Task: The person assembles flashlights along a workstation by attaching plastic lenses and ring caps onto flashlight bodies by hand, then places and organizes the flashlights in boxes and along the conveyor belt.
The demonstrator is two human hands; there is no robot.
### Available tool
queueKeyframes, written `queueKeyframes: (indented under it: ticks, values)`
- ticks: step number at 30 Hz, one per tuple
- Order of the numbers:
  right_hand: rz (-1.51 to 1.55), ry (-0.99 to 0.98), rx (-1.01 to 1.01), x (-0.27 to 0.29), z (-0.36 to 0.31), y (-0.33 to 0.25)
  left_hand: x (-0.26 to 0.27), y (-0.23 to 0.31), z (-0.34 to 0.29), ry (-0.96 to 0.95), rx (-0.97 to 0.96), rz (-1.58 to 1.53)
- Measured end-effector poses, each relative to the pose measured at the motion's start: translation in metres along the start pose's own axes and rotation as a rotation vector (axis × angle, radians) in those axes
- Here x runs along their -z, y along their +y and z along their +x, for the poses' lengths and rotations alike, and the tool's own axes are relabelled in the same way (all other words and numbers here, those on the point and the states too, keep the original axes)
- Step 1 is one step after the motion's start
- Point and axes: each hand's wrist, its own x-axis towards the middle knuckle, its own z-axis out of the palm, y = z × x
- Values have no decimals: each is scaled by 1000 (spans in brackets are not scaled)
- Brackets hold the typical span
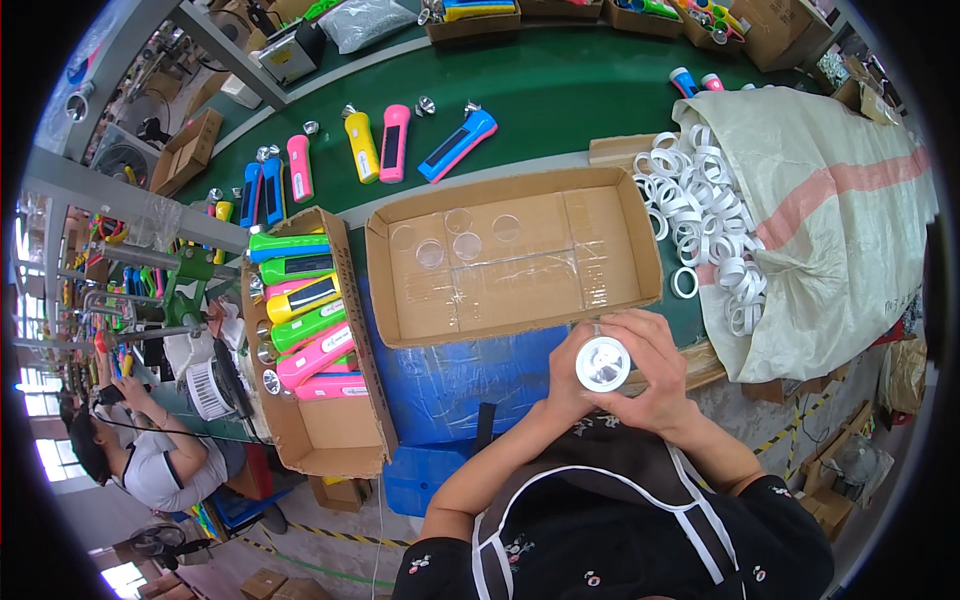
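Note:
Close in front of me, both hands are wrapped round a flashlight (603,364), its lens end turned up toward me. A white ring surrounds its shiny reflector; the body is hidden below. My left hand (566,370) grips the near left side, and my right hand (656,372) curls round the right side. Just beyond them lies a shallow cardboard box (520,285) with several clear round lenses (467,246) on its bottom. To the right, many white rings (715,215) spill from a pale woven sack (820,190) with a red stripe.
At left, a cardboard box (340,432) holds several coloured flashlights (305,325). More flashlights (393,145) with loose reflectors lie on the green table (560,100). Green metal equipment (190,265) and a co-worker (165,455) are at far left. Boxes (475,28) line the back.

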Motion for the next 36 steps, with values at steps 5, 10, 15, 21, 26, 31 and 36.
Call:
queueKeyframes:
  ticks: [5, 10, 15, 21, 26, 31, 36]
  values:
    - [752, 117, -516, 6, 20, 23, 7, 17, 11, -169, 137, 10]
    - [790, 0, -324, 0, 55, 48, -4, 34, 13, -307, 606, -207]
    - [889, 104, -451, -14, 74, 47, -4, 32, 35, -211, 689, -107]
    - [894, -357, -683, -19, 59, 71, 30, 15, 72, -386, 676, -437]
    - [1129, 76, -822, 6, 150, 140, 72, 0, 158, -222, 307, 275]
    - [588, -93, -705, 4, 239, 259, 121, -79, 259, 109, -75, 783]
    - [-381, 22, -604, -9, 235, 370, 122, -116, 312, -202, 123, 1123]
